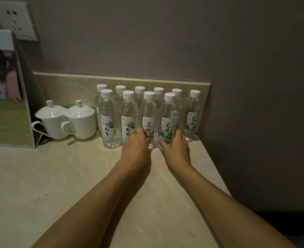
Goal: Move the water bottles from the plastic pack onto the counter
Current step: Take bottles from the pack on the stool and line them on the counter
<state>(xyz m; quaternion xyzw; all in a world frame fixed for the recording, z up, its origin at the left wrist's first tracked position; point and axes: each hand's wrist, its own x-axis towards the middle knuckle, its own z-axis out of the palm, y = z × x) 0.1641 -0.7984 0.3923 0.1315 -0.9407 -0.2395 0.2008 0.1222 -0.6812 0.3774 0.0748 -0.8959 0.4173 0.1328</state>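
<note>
Several clear water bottles with white caps and printed labels stand upright in two rows against the backsplash on the beige counter point(58, 176). My left hand point(135, 151) is curled round the base of the third front-row bottle point(148, 115). My right hand point(177, 149) grips the base of the fourth front-row bottle point(169, 115), thumb on its left side and fingers on its right. Both bottles stand on the counter. One bottle point(193, 113) stands alone at the far right, close to the wall.
Two white lidded cups point(53, 120) point(81, 120) sit left of the bottles. A standing display card point(6, 86) is at the far left, below a wall socket point(15, 20). The counter's right edge point(213, 163) runs along the side wall.
</note>
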